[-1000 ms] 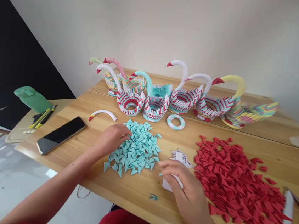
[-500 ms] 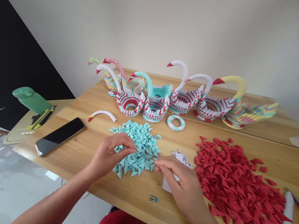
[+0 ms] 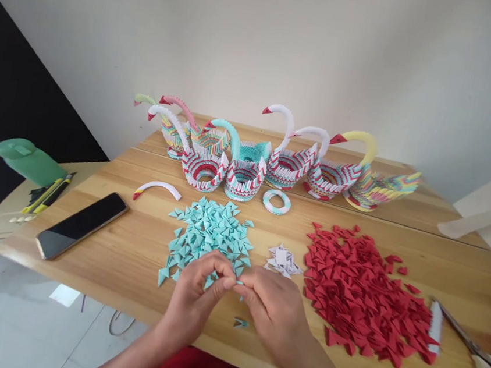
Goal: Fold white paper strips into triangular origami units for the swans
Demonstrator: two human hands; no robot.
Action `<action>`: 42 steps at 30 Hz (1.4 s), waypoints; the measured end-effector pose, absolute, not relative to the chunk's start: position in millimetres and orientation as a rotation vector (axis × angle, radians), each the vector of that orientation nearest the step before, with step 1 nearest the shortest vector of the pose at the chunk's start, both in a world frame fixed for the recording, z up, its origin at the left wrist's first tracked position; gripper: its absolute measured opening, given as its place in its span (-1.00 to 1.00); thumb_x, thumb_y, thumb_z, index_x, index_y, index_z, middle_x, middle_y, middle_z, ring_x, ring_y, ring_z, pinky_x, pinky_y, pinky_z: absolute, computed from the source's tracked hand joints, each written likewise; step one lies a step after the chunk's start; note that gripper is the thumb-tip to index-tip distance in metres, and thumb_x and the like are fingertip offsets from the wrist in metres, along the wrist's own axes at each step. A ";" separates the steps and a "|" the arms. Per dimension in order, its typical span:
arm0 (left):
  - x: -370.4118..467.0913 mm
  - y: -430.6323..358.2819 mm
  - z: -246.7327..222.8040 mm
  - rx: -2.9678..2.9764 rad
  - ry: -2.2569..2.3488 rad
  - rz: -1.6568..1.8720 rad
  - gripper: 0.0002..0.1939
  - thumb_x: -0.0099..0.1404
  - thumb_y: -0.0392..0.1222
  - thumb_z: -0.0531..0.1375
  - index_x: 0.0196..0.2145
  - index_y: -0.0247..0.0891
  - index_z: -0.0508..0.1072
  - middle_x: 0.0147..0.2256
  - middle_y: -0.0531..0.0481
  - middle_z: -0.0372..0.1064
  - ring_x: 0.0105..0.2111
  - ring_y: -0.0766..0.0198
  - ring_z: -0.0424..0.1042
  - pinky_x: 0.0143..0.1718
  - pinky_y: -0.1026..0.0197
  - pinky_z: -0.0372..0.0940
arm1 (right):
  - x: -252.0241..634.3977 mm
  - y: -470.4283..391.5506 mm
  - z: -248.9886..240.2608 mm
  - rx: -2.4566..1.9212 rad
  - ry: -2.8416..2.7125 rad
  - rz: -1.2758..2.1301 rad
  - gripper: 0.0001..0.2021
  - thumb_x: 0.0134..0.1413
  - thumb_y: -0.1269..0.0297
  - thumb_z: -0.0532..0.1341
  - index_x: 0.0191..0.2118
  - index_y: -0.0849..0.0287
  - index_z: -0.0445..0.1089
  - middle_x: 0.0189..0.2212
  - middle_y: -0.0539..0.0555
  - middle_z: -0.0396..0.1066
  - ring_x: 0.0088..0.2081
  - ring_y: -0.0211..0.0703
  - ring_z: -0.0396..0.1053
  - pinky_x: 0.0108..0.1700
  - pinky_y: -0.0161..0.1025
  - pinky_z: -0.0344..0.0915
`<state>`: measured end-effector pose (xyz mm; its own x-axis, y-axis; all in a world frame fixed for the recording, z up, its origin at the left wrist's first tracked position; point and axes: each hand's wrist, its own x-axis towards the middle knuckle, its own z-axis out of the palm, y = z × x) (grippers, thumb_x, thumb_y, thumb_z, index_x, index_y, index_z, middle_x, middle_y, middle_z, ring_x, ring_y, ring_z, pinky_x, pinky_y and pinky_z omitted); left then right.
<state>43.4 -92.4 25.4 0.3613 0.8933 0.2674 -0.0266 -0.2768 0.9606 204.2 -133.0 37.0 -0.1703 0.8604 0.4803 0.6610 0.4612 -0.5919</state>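
My left hand [image 3: 203, 288] and my right hand [image 3: 272, 304] meet fingertip to fingertip at the near edge of a heap of light-blue folded paper triangles [image 3: 212, 227]. Both are closed in a pinch on a small light-blue paper piece [image 3: 239, 283], mostly hidden by the fingers. Just below them a small joined blue piece [image 3: 240, 323] lies on the wooden table [image 3: 139, 272]. White paper pieces [image 3: 283, 260] sit behind my right hand, and a large heap of red triangles [image 3: 366, 290] spreads to its right.
Several paper swans [image 3: 246, 181] stand along the back, with a blue-and-white ring [image 3: 276, 202] before them. A curved white neck piece [image 3: 160, 187] and a phone [image 3: 83, 225] lie left. Scissors [image 3: 469, 345] lie right; a green bottle [image 3: 31, 161] is far left.
My hands have come together in front of the blue heap; they were apart before. The view has shifted, bringing more of the scissors into sight at the right.
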 end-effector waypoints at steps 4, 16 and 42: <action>39.5 -107.1 19.9 1.681 0.829 1.052 -0.75 0.38 -0.13 0.17 -0.45 -0.25 0.42 -0.46 0.00 0.37 -0.41 0.28 0.38 -0.33 0.28 0.27 | 209.1 -142.0 31.4 -1.236 -1.987 0.435 -0.67 0.37 0.29 0.03 -0.45 0.14 0.34 -0.58 -0.02 0.32 -0.53 -0.24 0.30 -0.48 -0.31 0.20; -50.2 -45.6 7.9 2.208 1.512 0.954 -0.81 0.39 -0.17 0.10 -0.19 -0.22 0.49 -0.19 -0.09 0.52 -0.18 0.14 0.48 -0.13 0.15 0.35 | 223.9 -88.9 36.2 -1.371 -1.971 0.341 -0.81 0.29 0.24 0.14 -0.13 0.04 0.51 -0.28 0.03 0.60 -0.29 -0.08 0.57 -0.21 -0.18 0.50; 2.1 10.7 14.0 2.543 1.532 0.372 -0.81 0.34 -0.14 0.16 -0.35 -0.26 0.50 -0.34 -0.11 0.45 -0.29 0.12 0.44 -0.29 0.20 0.28 | 266.3 -86.0 32.8 -1.308 -2.139 0.346 -0.66 0.30 0.20 0.14 0.15 -0.01 0.36 0.08 0.12 0.45 0.08 0.05 0.44 0.08 0.05 0.42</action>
